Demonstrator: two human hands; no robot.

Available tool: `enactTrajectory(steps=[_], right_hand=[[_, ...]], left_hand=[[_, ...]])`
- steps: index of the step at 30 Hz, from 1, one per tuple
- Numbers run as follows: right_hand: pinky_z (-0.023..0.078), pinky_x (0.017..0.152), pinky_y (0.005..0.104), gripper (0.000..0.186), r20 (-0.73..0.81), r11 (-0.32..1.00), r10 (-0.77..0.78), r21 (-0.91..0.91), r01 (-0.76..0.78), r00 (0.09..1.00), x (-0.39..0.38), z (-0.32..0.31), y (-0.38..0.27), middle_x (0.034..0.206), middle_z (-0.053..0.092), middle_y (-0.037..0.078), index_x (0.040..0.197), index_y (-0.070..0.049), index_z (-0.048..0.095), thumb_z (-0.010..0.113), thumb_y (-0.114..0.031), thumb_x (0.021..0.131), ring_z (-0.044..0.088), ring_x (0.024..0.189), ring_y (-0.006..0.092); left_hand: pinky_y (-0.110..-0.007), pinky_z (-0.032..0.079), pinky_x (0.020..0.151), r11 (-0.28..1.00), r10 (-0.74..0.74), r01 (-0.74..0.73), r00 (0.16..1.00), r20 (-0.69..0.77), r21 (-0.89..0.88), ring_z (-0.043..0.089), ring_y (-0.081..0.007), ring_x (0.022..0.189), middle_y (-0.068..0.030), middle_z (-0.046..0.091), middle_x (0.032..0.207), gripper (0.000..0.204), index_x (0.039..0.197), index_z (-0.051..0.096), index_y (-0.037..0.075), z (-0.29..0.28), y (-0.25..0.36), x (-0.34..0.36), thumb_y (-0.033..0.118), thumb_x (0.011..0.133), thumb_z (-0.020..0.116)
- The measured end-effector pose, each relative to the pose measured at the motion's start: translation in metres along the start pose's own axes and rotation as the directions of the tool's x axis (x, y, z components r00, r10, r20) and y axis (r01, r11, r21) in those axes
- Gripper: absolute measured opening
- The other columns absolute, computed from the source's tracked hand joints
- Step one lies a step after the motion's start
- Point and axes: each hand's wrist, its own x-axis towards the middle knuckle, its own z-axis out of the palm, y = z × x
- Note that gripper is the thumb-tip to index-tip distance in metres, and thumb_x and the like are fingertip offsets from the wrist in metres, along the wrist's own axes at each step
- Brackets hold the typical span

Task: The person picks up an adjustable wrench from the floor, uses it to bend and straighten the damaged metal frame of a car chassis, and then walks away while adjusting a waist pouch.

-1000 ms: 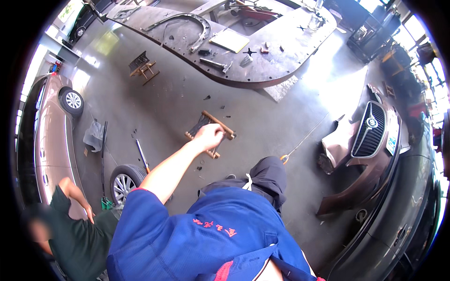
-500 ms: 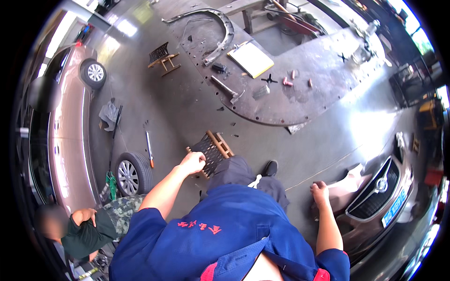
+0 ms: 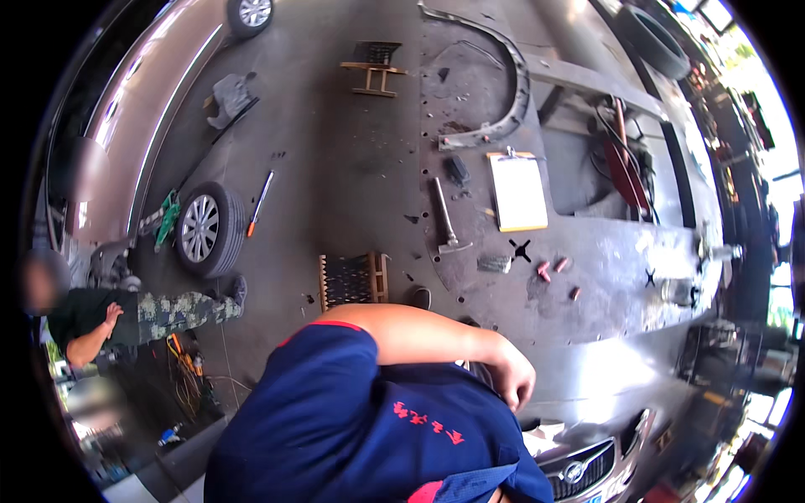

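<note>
My left arm reaches across the front of my body, and my left hand (image 3: pixel 513 377) hangs near the front of a brown car (image 3: pixel 622 469). Its fingers are loosely curled inward, and no object shows in them. My right hand is out of view. Beyond my forearm stands a folding stool (image 3: pixel 348 278) with a black woven seat and wooden bars. Ahead of my hand is a large metal worktable (image 3: pixel 503 306). On its near part lie a hammer (image 3: pixel 444 218), a clear packet (image 3: pixel 495 264), a black cross-shaped piece (image 3: pixel 521 250) and several small pink pieces (image 3: pixel 544 271).
The worktable also bears a clipboard (image 3: pixel 518 193) and a curved metal strip (image 3: pixel 521 92). At left are a wheel (image 3: pixel 201 229), an orange-handled bar (image 3: pixel 262 203), a second car (image 3: pixel 134 109) and a person in camouflage trousers (image 3: pixel 180 310). Another stool (image 3: pixel 373 67) stands farther off.
My view has turned to the right, shifting the worktable toward the middle. My left arm has swung from beside the stool across my body. My right hand has left the view.
</note>
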Motion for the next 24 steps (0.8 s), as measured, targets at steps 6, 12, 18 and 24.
enactTrajectory(steps=[6,12,18,24], right_hand=[[0.055,0.077,0.0429,0.027,-0.017,0.995,-0.064,-0.072,0.062,0.998,0.04,-0.095,-0.006,0.089,0.073,0.016,0.097,-0.002,0.07,0.069,-0.026,0.086,0.07,0.086,0.0281],[0.054,0.078,0.0431,0.026,0.057,0.969,-0.113,-0.216,0.123,0.992,0.061,-0.151,0.009,0.09,0.073,0.016,0.097,-0.003,0.07,0.067,-0.027,0.087,0.07,0.087,0.0279],[0.054,0.079,0.0434,0.026,0.126,0.878,-0.198,-0.418,0.233,0.972,0.079,-0.176,-0.028,0.09,0.072,0.016,0.097,-0.003,0.07,0.065,-0.028,0.089,0.07,0.089,0.0276],[0.053,0.08,0.0436,0.026,0.205,0.704,-0.227,-0.641,0.306,0.952,0.08,-0.187,-0.106,0.091,0.072,0.015,0.097,-0.004,0.07,0.063,-0.028,0.09,0.069,0.09,0.0274]], left_hand=[[-0.035,0.053,0.082,0.968,-0.248,0.251,0.966,0.076,-0.03,0.069,-0.0203,0.089,-0.0088,0.077,0.098,0.021,0.104,0.079,0.007,-0.034,-0.018,0.09,0.018,0.086,0.073],[-0.038,0.054,0.081,0.924,-0.379,0.38,0.924,0.048,-0.029,0.069,-0.0228,0.09,-0.0087,0.075,0.1,0.029,0.109,0.077,0.008,-0.044,-0.029,0.126,0.028,0.089,0.075],[-0.041,0.055,0.081,0.896,-0.392,0.413,0.908,0.147,-0.164,0.069,-0.0232,0.089,-0.0117,0.073,0.102,0.039,0.11,0.072,0.002,-0.047,-0.048,0.166,0.036,0.09,0.074],[-0.038,0.054,0.071,0.934,-0.305,0.256,0.935,-0.182,-0.251,0.065,-0.0188,0.077,-0.0097,0.072,0.087,0.035,0.096,0.072,-0.001,-0.019,-0.065,0.129,0.034,0.09,0.073]])
